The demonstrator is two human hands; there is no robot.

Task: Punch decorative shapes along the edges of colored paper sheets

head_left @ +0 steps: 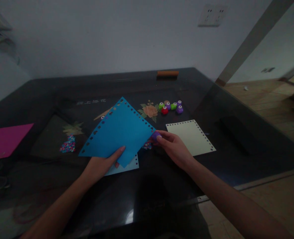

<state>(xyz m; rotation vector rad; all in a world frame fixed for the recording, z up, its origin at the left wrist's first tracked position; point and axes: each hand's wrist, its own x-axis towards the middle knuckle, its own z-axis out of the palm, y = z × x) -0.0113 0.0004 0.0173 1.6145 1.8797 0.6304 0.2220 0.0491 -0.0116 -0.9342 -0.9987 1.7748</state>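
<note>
A blue sheet of paper with small shapes punched along two of its edges is held tilted above the table. My left hand grips its lower edge, thumb on top. My right hand is closed around a purple paper punch at the sheet's right corner. Beneath the blue sheet lies a paler sheet, also punched along an edge. A small pile of colourful paper bits shows partly between the sheet and my right hand.
Several eyed punches in green, red and purple stand behind. A cream punched sheet lies right, a pink sheet far left. More confetti sits left; an orange-brown roll lies at the dark table's back edge.
</note>
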